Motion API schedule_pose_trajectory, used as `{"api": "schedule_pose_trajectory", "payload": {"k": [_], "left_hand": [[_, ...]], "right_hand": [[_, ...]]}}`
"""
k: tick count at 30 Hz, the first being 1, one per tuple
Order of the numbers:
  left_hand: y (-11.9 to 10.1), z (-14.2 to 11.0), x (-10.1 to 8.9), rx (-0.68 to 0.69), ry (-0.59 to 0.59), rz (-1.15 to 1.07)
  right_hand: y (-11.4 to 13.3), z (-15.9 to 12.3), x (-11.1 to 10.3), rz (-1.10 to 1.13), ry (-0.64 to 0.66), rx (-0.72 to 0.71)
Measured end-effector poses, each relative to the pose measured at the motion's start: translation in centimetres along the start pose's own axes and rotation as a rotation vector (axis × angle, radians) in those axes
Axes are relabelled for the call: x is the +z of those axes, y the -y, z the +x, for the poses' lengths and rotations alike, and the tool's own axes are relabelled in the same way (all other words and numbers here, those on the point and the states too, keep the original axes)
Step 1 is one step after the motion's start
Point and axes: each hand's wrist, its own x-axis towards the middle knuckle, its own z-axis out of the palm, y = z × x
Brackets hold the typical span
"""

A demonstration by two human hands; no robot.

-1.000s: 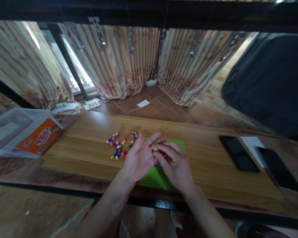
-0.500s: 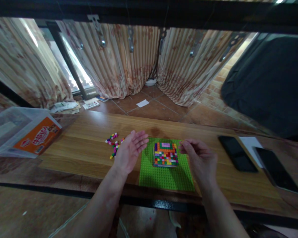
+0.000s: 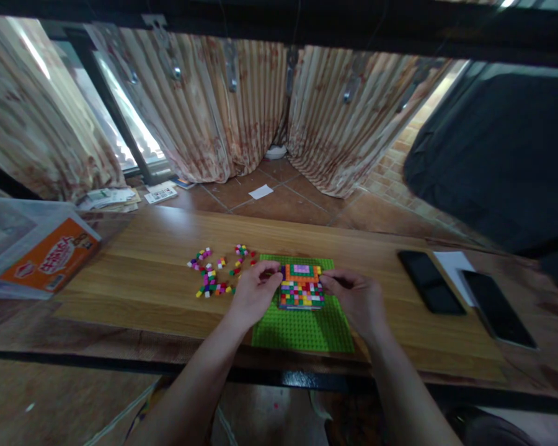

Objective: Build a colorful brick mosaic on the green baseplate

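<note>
A many-coloured block built from small toy bricks [image 3: 302,295] stands on a green studded baseplate [image 3: 302,334]. Its top steps up through an orange layer to a green ring around a lilac patch. At its left side, my left hand [image 3: 255,294] has its thumb and fingers closed on the upper edge. My right hand [image 3: 357,300] pinches at the opposite upper edge, thumb and forefinger together; whether a small loose brick is between them is hidden. Several loose bricks [image 3: 210,277] lie scattered on the wooden board left of the baseplate.
The wooden board [image 3: 134,279] lies across the table. A clear plastic tub [image 3: 18,248] with an orange label stands at the left. Two dark phones, a nearer-in one [image 3: 430,282] and an outer one [image 3: 500,310], lie at the right beside white paper [image 3: 454,272]. Curtains [image 3: 242,111] hang beyond.
My left hand has turned from an open, upward palm to fingers closed at the block's left edge. My right hand has come in to its right edge. The view has shifted slightly.
</note>
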Motion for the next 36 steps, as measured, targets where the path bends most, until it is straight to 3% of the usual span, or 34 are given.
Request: {"api": "schedule_pose_trajectory", "payload": {"k": [10,19,28,36], "left_hand": [[-0.1,-0.1,-0.1,-0.016,0.039,0.003],[0.1,-0.1,-0.2,0.003,0.043,0.006],[0.0,-0.1,-0.1,-0.004,0.038,0.025],[0.5,-0.1,0.0,-0.016,0.032,0.035]], "right_hand": [[0.3,0.0,-0.4,0.120,0.044,0.077],[0.8,0.3,0.1,0.143,0.025,0.036],[0.8,0.9,0.1,0.423,0.093,0.273],[0.6,1.2,0.2,0.472,0.133,0.348]]}}
